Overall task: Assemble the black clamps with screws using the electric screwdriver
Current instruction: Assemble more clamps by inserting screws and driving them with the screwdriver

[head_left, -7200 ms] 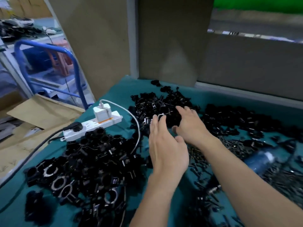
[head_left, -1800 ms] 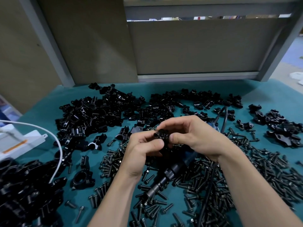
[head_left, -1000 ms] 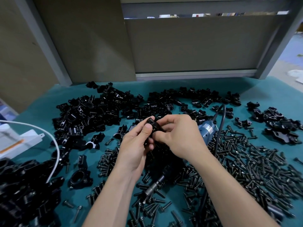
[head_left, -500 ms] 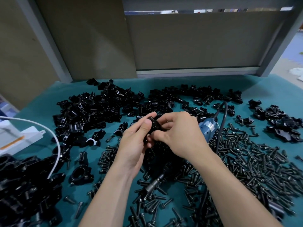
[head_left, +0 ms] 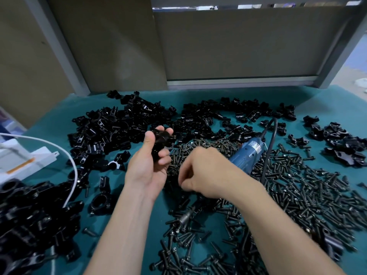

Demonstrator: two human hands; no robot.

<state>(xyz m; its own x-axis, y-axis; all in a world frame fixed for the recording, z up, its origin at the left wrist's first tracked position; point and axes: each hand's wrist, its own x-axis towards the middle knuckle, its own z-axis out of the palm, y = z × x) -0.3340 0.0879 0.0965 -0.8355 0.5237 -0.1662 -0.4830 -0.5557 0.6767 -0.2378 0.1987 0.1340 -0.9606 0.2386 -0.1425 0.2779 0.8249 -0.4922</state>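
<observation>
One black clamp (head_left: 159, 141) held up over a teal bench cover (head_left: 327, 102) strewn with parts.
One white power strip (head_left: 25, 163) at far left; loose clamps (head_left: 111, 126) heaped past counting; the left hand (head_left: 149, 167) curls thumb and fingers round the black clamp, glossy and chunky, above the heap; the right hand (head_left: 208, 175) dips curled into the screws (head_left: 307, 185), countless too; whether it pinches one I cannot tell; one blue electric screwdriver (head_left: 246, 155) lies among them.
</observation>
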